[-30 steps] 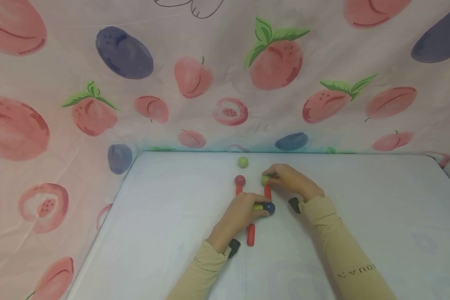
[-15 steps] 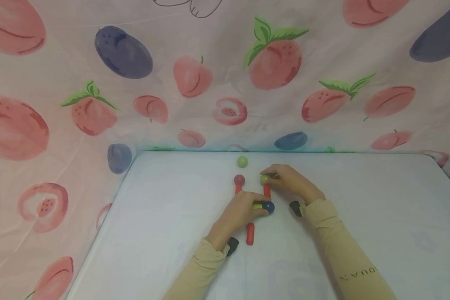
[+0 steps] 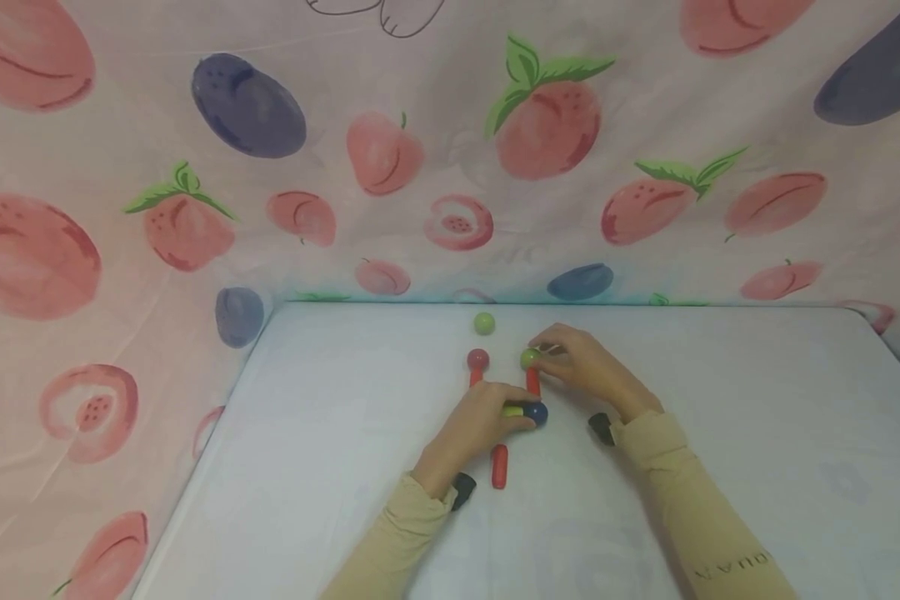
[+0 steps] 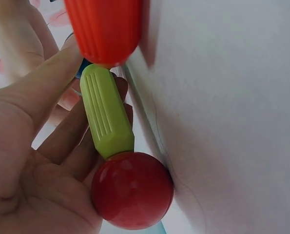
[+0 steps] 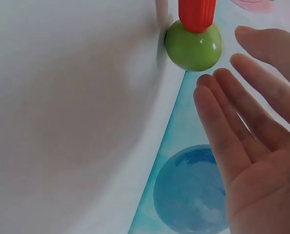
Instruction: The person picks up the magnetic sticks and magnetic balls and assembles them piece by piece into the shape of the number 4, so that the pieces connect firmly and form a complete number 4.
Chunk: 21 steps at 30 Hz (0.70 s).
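My left hand pinches a dark blue ball between thumb and fingers. A yellow-green stick joins that ball to a glossy red ball, which the hand covers in the head view. My right hand has its fingertips close to a green ball; the right wrist view has the fingers extended and slightly apart from it. A red stick runs from this green ball toward the blue one. Another red stick points toward me, its far end behind the left hand.
Left of the right hand's green ball is a pinkish-red ball on a red stick, partly behind the left hand. A loose green ball lies near the back edge of the white table. Fruit-patterned cloth rises behind.
My right hand has loosened its hold on the green ball, and its wrist has shifted slightly right and toward me. The left hand keeps its pinch on the blue ball.
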### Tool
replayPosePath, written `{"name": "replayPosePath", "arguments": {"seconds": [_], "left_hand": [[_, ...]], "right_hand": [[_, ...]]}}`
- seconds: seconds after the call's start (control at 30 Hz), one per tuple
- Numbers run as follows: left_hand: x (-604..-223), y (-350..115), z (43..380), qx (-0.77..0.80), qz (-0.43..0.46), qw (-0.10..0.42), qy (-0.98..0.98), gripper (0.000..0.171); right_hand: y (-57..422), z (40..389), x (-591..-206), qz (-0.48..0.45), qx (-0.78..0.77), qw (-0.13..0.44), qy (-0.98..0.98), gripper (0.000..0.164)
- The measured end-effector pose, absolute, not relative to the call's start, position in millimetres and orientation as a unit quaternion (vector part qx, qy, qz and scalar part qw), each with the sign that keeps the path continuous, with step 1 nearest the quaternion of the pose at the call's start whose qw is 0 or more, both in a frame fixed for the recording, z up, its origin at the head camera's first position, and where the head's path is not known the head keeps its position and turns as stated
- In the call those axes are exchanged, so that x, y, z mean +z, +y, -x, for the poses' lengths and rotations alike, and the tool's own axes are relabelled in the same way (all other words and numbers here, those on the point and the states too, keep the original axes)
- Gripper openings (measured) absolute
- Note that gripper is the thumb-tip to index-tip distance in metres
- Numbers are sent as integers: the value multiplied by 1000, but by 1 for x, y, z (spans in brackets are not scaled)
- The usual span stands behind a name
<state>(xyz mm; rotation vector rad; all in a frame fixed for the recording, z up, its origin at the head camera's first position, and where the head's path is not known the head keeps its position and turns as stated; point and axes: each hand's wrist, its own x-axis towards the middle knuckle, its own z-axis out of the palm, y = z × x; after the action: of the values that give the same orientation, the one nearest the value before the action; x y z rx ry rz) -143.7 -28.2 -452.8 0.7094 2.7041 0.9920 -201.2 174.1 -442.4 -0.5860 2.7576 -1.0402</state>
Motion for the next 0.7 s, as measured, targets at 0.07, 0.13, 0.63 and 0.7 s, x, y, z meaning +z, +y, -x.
{"name": "replayPosePath", "arguments": {"seconds": [0.07, 0.13, 0.63, 0.7], "left_hand": [[-453, -29, 144, 334, -239, 87, 908, 36], [-453, -29, 145, 334, -244, 84, 907, 35], [-448, -33, 143, 334, -248, 90, 905, 35], [-448, -33, 142, 334, -247, 90, 905, 35]], "right_hand": [[175, 198, -441, 196, -345, 62, 916, 31], [175, 193, -440, 201, -346, 54, 915, 30], [176, 167, -436, 190, -341, 58, 919, 32], [176, 163, -436, 191, -343, 55, 918, 32]]}}
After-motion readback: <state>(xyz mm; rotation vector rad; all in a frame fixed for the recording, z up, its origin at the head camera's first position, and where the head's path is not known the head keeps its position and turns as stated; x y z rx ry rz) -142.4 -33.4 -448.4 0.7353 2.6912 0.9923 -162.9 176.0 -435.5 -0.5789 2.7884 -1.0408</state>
